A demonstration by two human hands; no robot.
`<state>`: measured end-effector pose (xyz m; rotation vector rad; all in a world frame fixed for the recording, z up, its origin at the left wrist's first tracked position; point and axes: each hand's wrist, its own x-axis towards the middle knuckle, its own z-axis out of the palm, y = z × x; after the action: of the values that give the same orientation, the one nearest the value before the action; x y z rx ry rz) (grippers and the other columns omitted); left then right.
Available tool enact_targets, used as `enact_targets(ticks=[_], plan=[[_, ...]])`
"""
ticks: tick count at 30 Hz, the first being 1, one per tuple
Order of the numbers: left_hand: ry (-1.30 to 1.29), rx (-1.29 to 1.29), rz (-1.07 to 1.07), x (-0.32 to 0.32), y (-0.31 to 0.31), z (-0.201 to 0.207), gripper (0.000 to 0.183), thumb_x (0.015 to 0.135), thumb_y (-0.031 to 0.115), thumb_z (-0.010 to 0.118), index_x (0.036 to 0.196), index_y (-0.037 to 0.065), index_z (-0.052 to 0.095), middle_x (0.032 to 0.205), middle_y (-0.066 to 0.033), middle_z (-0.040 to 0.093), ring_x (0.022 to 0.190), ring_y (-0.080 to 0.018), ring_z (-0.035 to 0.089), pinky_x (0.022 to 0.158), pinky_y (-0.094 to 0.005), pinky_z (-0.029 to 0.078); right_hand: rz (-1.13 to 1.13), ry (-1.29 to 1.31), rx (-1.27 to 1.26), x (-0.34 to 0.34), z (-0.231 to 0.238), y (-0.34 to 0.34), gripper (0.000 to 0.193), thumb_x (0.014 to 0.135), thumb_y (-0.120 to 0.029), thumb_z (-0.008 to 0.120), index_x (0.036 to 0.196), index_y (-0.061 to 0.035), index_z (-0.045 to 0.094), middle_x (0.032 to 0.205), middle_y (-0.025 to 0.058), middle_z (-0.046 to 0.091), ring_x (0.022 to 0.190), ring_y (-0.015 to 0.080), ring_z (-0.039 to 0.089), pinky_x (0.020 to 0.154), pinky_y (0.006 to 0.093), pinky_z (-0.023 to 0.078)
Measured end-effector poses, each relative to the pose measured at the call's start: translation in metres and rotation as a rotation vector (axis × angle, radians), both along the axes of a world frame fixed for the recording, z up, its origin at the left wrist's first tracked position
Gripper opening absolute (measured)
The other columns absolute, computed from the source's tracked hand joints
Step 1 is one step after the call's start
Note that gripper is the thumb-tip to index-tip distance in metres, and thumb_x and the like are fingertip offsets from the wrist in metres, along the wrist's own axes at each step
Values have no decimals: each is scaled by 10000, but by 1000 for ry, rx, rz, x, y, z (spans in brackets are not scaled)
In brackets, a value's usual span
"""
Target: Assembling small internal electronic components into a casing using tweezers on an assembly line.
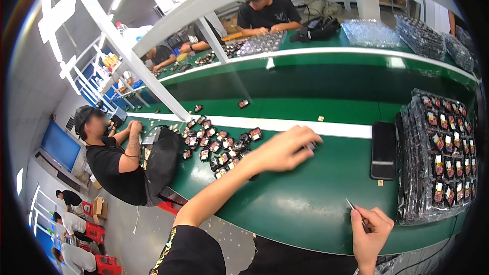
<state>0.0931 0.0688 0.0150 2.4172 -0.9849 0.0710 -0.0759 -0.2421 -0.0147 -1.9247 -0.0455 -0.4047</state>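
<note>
My left hand (pixel 286 148) reaches over the middle of the green table, fingers curled downward. Something small and dark (pixel 312 145) shows at its fingertips, mostly hidden by them. Near the front edge, my right hand (pixel 373 230) is closed around a pair of thin metal tweezers (pixel 351 205), the tip pointing up and left. Left of my left hand lies a loose pile of small black units with printed labels (pixel 206 141). To the right stands a tall stack of clear plastic trays (pixel 407 173), its top one filled with rows of similar labelled units.
A black phone (pixel 383 147) lies just left of the tray stack. A white strip (pixel 305 127) crosses the table. On the left a person in black (pixel 119 158) sits beside a dark bag (pixel 162 160). Other people work behind the white frame post (pixel 153 81).
</note>
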Motion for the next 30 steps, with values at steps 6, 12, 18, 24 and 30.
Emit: enact_targets(ticks=[6, 12, 18, 24, 30], plan=[[130, -163, -164, -64, -22, -11, 771, 872, 98, 795, 1595, 56, 527, 1499, -204, 614, 1394, -410, 600, 1191, -501, 486, 81, -39, -1, 14, 6, 10, 146, 877, 37, 875, 1022, 15, 866, 673, 34, 650, 545, 71, 511, 510, 270, 343], [64, -107, -56, -57, -25, -5, 854, 807, 286, 970, 1542, 68, 596, 1338, -126, 687, 1213, -348, 653, 1041, -457, 502, 56, 3, -14, 13, 5, 9, 156, 883, 45, 873, 1039, 37, 867, 705, 12, 653, 587, 47, 508, 534, 240, 332], [82, -108, -43, -60, -25, -9, 883, 757, 247, 1004, 1529, 40, 628, 1227, -104, 737, 1146, -307, 664, 1019, -436, 487, 115, -37, -51, 15, 0, 6, 166, 882, 39, 887, 1046, 42, 862, 701, 50, 690, 519, 64, 530, 473, 256, 359], [-38, 35, 114, -71, -37, -3, 845, 643, 418, 1065, 1319, 49, 719, 1207, -94, 709, 1099, -303, 657, 918, -414, 476, 125, -32, -68, 15, -1, 6, 183, 879, 43, 891, 1059, 37, 861, 709, 41, 688, 512, 52, 513, 467, 249, 344], [76, 33, 56, -69, -30, -5, 530, 766, 251, 1005, 1204, 53, 782, 1206, -85, 725, 1077, -299, 671, 908, -396, 478, 155, -38, -62, 18, 0, 5, 188, 867, 57, 888, 1052, 31, 863, 711, 30, 683, 501, 39, 494, 461, 241, 335]])
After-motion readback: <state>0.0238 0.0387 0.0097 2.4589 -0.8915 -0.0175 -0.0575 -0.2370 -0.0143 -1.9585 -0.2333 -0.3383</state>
